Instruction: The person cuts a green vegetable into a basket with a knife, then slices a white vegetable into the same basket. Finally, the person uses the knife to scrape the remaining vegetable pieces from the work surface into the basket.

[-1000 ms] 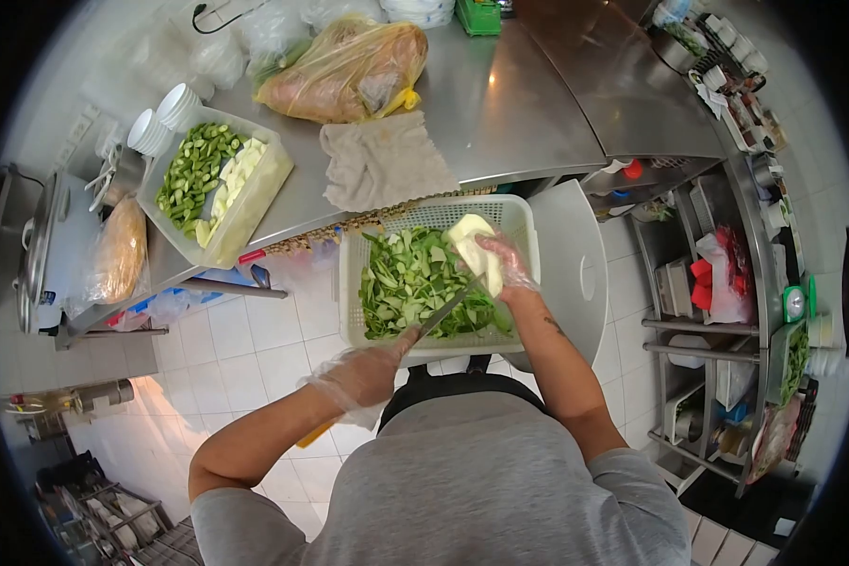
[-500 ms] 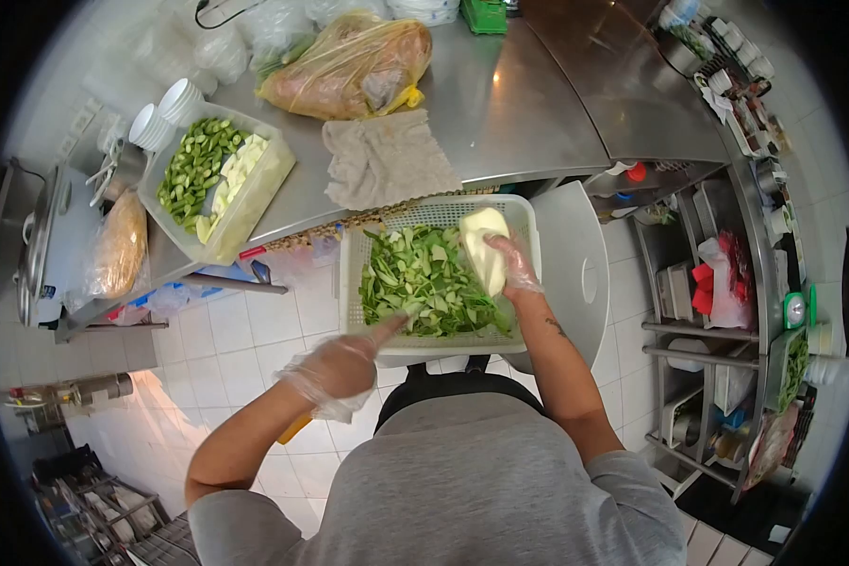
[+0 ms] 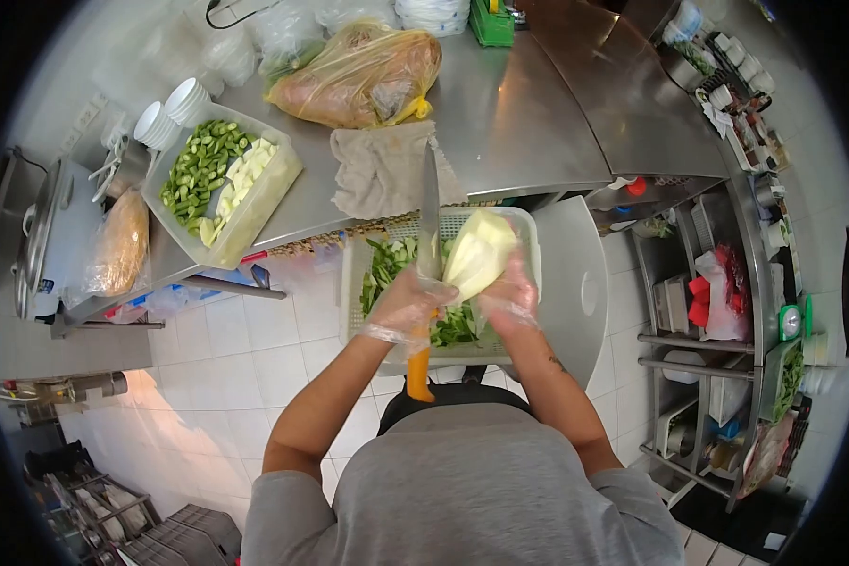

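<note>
My left hand [image 3: 407, 304], in a clear plastic glove, is closed around the orange-handled knife [image 3: 429, 212]; the long blade points up, away from me. My right hand [image 3: 511, 288], also gloved, holds a pale, peeled vegetable [image 3: 479, 250] from its right side. Fingers of my left hand touch the vegetable's lower end, beside the blade. Beneath both hands, a white perforated basket [image 3: 535, 330] holds green leafy pieces [image 3: 384, 274], partly hidden by the hands.
On the steel counter [image 3: 519, 123] are a grey cloth [image 3: 382, 170], a yellow plastic bag of meat [image 3: 358, 75] and a tub [image 3: 278, 193] of cut green and pale vegetables. A grey round stool [image 3: 585, 292] stands right of the basket. Shelves [image 3: 698, 349] stand farther right.
My left hand has moved up and right to the vegetable, and the knife blade now shows upright. The vegetable is raised and tilted, with my right hand behind it. The view has shifted slightly.
</note>
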Motion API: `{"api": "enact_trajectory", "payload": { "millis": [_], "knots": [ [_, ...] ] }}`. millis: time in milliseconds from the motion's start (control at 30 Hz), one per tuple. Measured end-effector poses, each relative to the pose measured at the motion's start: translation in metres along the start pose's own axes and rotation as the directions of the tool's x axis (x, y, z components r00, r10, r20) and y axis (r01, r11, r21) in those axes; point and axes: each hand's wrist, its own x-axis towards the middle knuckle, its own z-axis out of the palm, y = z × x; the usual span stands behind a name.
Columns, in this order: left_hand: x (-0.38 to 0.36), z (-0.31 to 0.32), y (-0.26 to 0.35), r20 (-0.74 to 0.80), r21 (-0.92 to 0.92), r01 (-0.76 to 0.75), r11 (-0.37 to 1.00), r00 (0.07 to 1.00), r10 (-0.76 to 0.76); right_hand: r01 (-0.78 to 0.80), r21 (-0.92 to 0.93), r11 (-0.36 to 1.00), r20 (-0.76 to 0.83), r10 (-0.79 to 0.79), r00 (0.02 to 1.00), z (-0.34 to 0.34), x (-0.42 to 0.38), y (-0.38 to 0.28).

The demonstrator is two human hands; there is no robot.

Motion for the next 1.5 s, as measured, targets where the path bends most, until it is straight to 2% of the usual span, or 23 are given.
{"api": "enact_trajectory", "payload": {
  "millis": [33, 67, 133, 200, 267, 300, 367, 400, 467, 567, 667, 767, 867, 933, 1033, 1167, 1333, 1433, 1500],
  "knots": [
    [0.0, -0.005, 0.003, 0.034, 0.027, 0.034, 0.999, 0.999, -0.035, -0.049, 0.167, 0.985, -0.032, 0.055, 0.998, -0.003, -0.002, -0.007],
    [-0.001, -0.009, 0.007, -0.003, 0.067, 0.022, 0.998, 1.0, -0.022, -0.088, 0.333, 0.939, -0.055, 0.112, 0.992, -0.005, -0.004, -0.013],
    [-0.013, -0.012, 0.031, -0.068, 0.151, 0.002, 0.988, 0.998, 0.009, -0.295, 0.221, 0.93, -0.179, 0.336, 0.925, 0.01, -0.008, -0.03],
    [-0.007, -0.022, 0.033, -0.007, 0.191, -0.121, 0.974, 0.992, 0.125, -0.465, 0.14, 0.874, -0.187, 0.484, 0.855, 0.01, -0.013, -0.036],
    [-0.002, -0.028, 0.036, 0.041, 0.281, -0.256, 0.925, 0.966, 0.255, -0.588, 0.05, 0.807, -0.062, 0.59, 0.805, -0.006, -0.017, -0.029],
    [-0.003, -0.028, 0.043, 0.033, 0.408, -0.241, 0.881, 0.968, 0.249, -0.625, 0.142, 0.768, -0.07, 0.637, 0.767, -0.01, -0.017, -0.025],
    [-0.01, -0.025, 0.058, 0.01, 0.638, -0.183, 0.748, 0.973, 0.23, -0.629, 0.093, 0.772, -0.068, 0.635, 0.769, -0.018, -0.014, -0.018],
    [-0.013, -0.027, 0.055, 0.008, 0.653, -0.225, 0.723, 0.957, 0.29, -0.628, 0.072, 0.775, -0.066, 0.632, 0.772, -0.021, -0.013, -0.015],
    [-0.022, -0.035, 0.045, 0.018, 0.685, -0.31, 0.659, 0.912, 0.411, -0.526, 0.078, 0.847, -0.161, 0.532, 0.832, -0.023, -0.009, -0.007],
    [-0.05, -0.046, 0.041, 0.011, 0.796, -0.195, 0.572, 0.951, 0.309, -0.449, 0.081, 0.89, -0.217, 0.456, 0.863, -0.031, 0.0, -0.008],
    [-0.085, -0.039, 0.051, -0.058, 0.862, 0.021, 0.506, 0.997, 0.057, -0.435, 0.069, 0.898, -0.265, 0.437, 0.86, -0.045, 0.008, -0.009],
    [-0.1, -0.028, 0.047, -0.117, 0.875, 0.147, 0.461, 0.989, -0.094, -0.401, 0.016, 0.916, -0.317, 0.385, 0.867, -0.059, 0.015, -0.007],
    [-0.099, -0.022, 0.042, -0.159, 0.888, 0.204, 0.412, 0.977, -0.142, -0.402, -0.036, 0.915, -0.379, 0.36, 0.853, -0.068, 0.019, 0.001],
    [-0.095, -0.023, 0.033, -0.182, 0.903, 0.222, 0.367, 0.973, -0.142, -0.407, -0.01, 0.913, -0.38, 0.373, 0.846, -0.061, 0.019, 0.004],
    [-0.094, -0.016, 0.032, -0.198, 0.915, 0.223, 0.336, 0.974, -0.107, -0.384, -0.088, 0.919, -0.363, 0.329, 0.872, -0.052, 0.017, 0.01],
    [-0.092, -0.009, 0.036, -0.19, 0.933, 0.218, 0.285, 0.974, -0.122, -0.337, -0.286, 0.897, -0.314, 0.245, 0.918, -0.035, 0.013, 0.013],
    [-0.084, 0.007, 0.04, -0.102, 0.938, 0.189, 0.291, 0.952, -0.29, -0.262, -0.336, 0.904, -0.214, 0.198, 0.957, -0.037, 0.014, 0.021],
    [-0.087, 0.015, 0.039, -0.044, 0.931, 0.159, 0.327, 0.941, -0.334, -0.21, -0.316, 0.925, -0.245, 0.134, 0.96, -0.031, 0.016, 0.019],
    [-0.089, 0.014, 0.039, 0.0, 0.928, 0.139, 0.345, 0.928, -0.373, -0.223, -0.282, 0.933, -0.336, 0.122, 0.934, -0.05, 0.02, 0.023]
  ]
}}
